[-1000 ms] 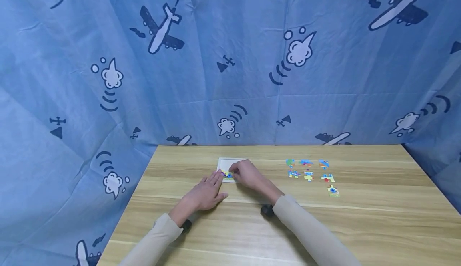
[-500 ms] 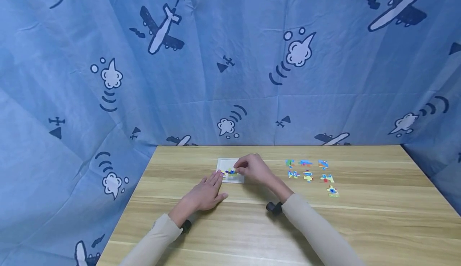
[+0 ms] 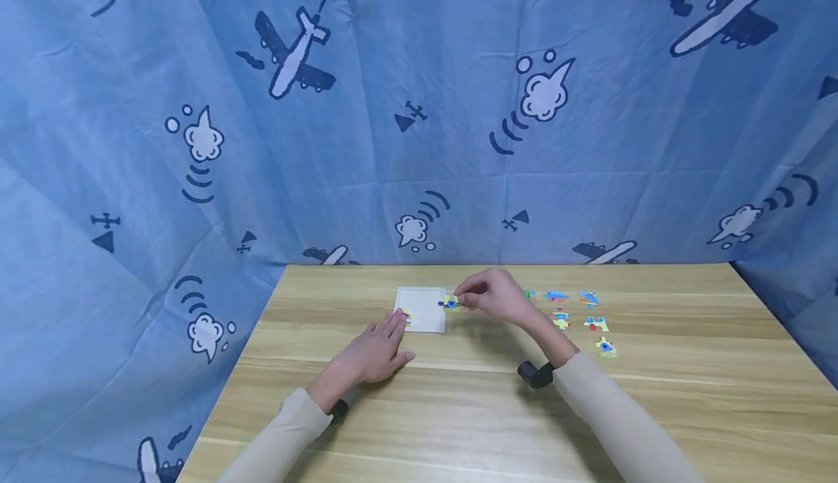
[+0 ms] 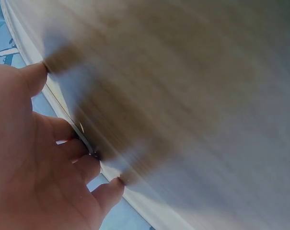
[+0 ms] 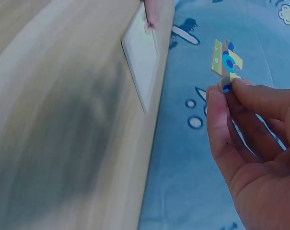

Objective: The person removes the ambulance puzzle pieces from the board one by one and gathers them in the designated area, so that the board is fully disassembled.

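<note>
My right hand (image 3: 494, 295) pinches a jigsaw puzzle piece (image 5: 226, 62) between thumb and fingertips, raised off the table near the right edge of a white puzzle frame (image 3: 422, 308). The piece is yellow and green with a blue ring on it. My left hand (image 3: 376, 348) lies with its fingers extended, fingertips on the frame's lower left corner. A small colourful puzzle piece (image 3: 407, 317) shows in that corner, partly hidden by those fingers. In the left wrist view the left hand's fingers (image 4: 109, 194) touch the frame's edge and the table.
Several loose puzzle pieces (image 3: 588, 297) lie to the right on the wooden table (image 3: 458, 425), some partly hidden by the right hand and forearm. One piece (image 3: 605, 347) lies nearest the front. A blue curtain (image 3: 419, 105) with printed planes hangs behind the table.
My right hand has lifted the puzzle piece out of the frame's lower part and carried it up and to the right. My left hand has stayed in place.
</note>
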### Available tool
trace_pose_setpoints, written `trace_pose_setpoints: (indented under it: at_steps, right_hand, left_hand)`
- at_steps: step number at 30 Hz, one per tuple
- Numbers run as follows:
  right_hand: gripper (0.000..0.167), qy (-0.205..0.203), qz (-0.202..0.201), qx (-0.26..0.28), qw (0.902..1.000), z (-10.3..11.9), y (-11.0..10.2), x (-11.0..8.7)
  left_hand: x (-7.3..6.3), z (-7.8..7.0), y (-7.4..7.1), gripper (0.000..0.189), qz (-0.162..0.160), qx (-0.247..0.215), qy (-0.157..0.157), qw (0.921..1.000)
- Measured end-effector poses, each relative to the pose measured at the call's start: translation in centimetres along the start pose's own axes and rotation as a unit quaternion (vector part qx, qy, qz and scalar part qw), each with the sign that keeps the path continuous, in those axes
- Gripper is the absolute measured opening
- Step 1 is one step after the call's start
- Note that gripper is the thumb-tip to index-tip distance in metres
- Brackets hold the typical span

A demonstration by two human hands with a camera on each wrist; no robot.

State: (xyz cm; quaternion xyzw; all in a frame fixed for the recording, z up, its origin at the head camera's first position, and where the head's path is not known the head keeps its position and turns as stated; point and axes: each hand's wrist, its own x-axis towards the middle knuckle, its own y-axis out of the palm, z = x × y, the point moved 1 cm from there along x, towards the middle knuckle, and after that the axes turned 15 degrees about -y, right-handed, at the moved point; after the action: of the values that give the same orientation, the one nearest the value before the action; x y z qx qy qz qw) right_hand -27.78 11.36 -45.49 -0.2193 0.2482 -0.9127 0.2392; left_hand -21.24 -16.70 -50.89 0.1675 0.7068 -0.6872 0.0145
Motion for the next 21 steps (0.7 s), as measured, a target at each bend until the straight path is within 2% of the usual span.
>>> trace_pose_setpoints:
  at_steps: [11,21]
  right_hand:
    - [0.013,0.005,0.001,-0.046,0.9989,-0.2,-4.9,-3.2]
    - [0.012,0.034,0.013,-0.066,0.9971,-1.9,-8.5,-7.2]
  left_hand:
    - [0.0,0.0,0.1,0.079,-0.002,0.005,0.003,1.0]
    - [0.0,0.2,0.3,0.079,-0.004,-0.003,0.007,1.0]
